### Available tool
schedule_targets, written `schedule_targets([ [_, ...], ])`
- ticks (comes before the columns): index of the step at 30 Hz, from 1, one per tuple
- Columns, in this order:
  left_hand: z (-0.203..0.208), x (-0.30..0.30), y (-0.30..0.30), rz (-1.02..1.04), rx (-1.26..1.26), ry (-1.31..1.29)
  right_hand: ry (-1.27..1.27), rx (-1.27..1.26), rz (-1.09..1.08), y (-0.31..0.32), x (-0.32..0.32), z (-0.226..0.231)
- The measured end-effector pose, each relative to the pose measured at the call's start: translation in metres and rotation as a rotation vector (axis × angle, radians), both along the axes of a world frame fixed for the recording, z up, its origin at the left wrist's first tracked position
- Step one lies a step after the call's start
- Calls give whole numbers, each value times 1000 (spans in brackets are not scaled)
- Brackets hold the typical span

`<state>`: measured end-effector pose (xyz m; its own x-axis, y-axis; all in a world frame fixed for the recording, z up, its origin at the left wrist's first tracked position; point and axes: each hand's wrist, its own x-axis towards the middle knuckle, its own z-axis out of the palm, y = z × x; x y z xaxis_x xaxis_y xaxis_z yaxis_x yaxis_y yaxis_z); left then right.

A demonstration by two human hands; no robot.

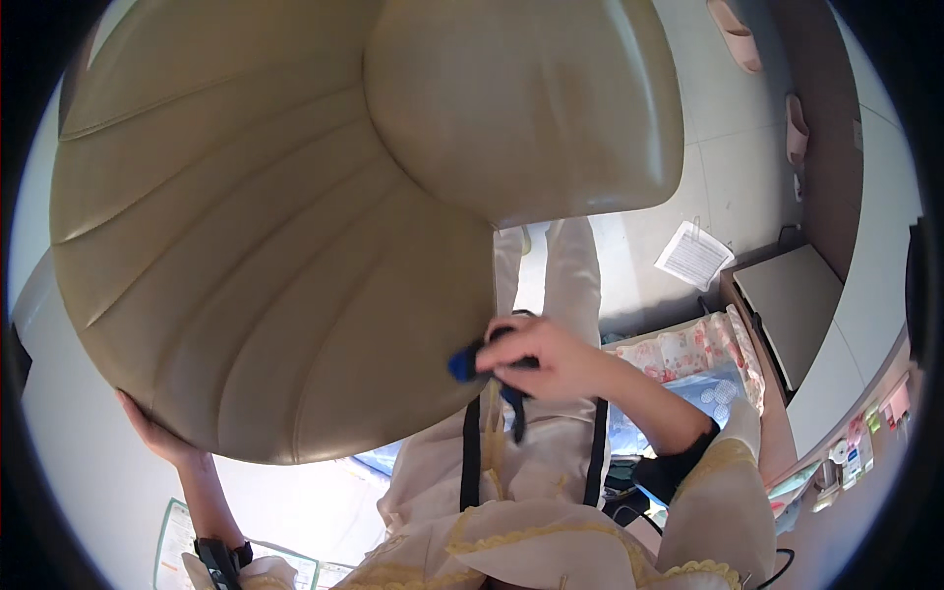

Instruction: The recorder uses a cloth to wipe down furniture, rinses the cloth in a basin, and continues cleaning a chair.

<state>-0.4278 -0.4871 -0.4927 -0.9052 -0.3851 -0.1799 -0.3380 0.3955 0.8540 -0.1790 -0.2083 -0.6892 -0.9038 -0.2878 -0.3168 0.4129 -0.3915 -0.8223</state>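
A large tan leather chair (295, 285) fills the upper left, with curved stitched seams across its backrest and a smooth rounded seat (531, 98). My left hand (155, 433) rests against the lower left edge of the backrest, its fingers partly hidden along the rim. At the backrest's lower right edge, my right hand (531, 356) is closed around a dark blue and black cloth (462, 364). Motion blurs the cloth, and a dark strip of it dangles below the hand. Whether it touches the leather is hard to tell.
Pink slippers (737, 37) lie on the tiled floor at the far right, beside a brown cabinet side (826, 128). A printed sheet (694, 256) is on the floor. Near my right elbow are a floral cloth (678, 349) and a box with a pale lid (792, 295).
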Motion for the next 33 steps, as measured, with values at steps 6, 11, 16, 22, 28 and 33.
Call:
schedule_targets([
  [6,-1,-2,-3,55,-1,38,-405,-224,2,30,16,-44],
  [11,3,-5,-13,44,-17,52,-272,282,-233,-3,-19,-115],
  [16,-1,-4,-13,12,-36,41,-167,819,-178,-49,-34,-130],
  [22,-3,-4,-10,-19,-1,51,-353,486,-75,-37,-25,-121],
  [28,-5,-2,-12,52,1,50,-78,451,-147,-29,9,16],
  [33,0,-11,-15,89,55,72,-97,393,-108,-24,16,-2],
])
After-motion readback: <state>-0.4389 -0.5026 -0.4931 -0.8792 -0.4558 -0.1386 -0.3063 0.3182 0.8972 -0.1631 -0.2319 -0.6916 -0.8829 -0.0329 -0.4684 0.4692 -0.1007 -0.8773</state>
